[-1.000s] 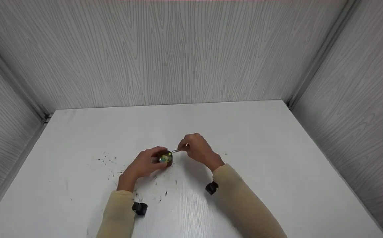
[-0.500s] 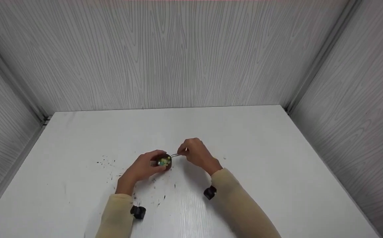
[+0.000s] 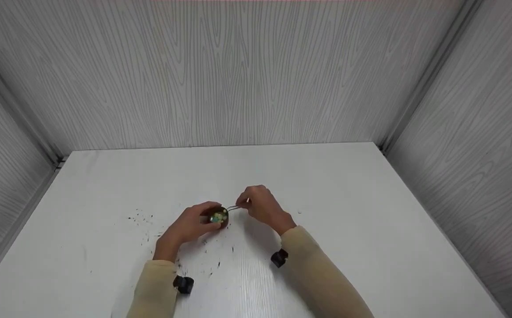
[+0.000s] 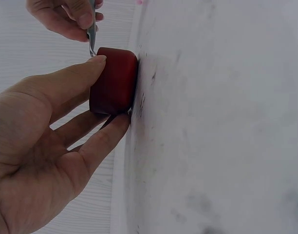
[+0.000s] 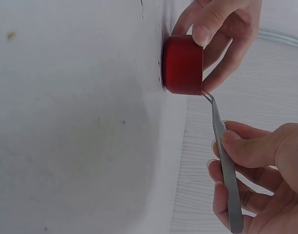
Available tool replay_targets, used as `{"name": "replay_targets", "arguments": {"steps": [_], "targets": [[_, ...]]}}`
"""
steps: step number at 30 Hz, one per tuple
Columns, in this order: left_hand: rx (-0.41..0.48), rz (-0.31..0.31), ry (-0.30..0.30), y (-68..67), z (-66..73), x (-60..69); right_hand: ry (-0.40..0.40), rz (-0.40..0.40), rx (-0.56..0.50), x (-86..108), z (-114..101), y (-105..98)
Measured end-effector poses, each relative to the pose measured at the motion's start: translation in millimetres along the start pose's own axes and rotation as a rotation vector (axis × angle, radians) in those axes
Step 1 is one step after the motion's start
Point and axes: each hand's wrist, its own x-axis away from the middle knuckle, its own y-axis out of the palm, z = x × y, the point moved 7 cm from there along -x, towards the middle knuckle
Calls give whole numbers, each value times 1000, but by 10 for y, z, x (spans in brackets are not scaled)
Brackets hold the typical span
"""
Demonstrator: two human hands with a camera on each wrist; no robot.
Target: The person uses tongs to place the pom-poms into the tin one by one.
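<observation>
Around the red cup (image 4: pixel 115 80), at seven and four o'clock, nearest us: two beige sleeves (image 3: pixel 152 291), black wrist mounts (image 3: pixel 185 285). At eight: our left hand (image 3: pixel 189 226), thumb and fingers gripping that cup, which stands upright on the white table (image 3: pixel 370 212) with greenish beads (image 3: pixel 219 216) inside. At two: steel tweezers (image 5: pixel 231 187), tips at its rim. At three: our right hand (image 3: pixel 262 206), pinching them. Farther, at twelve: grey wood-grained wall (image 3: pixel 238 75).

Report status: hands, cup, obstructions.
Left hand gripping cup. Right hand pinching tweezers, at cup's rim. Beads inside. Nothing visibly in the way.
</observation>
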Motion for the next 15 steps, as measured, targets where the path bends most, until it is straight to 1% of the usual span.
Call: {"name": "replay_targets", "arguments": {"steps": [3, 9, 15], "targets": [[6, 2, -1, -2, 2, -10, -14, 9, 9, -8, -1, -19], [-1, -2, -21, 2, -7, 3, -24, 12, -28, 13, 12, -51], [-10, -4, -25, 4, -21, 7, 0, 26, -60, 70, 108, -145]]}}
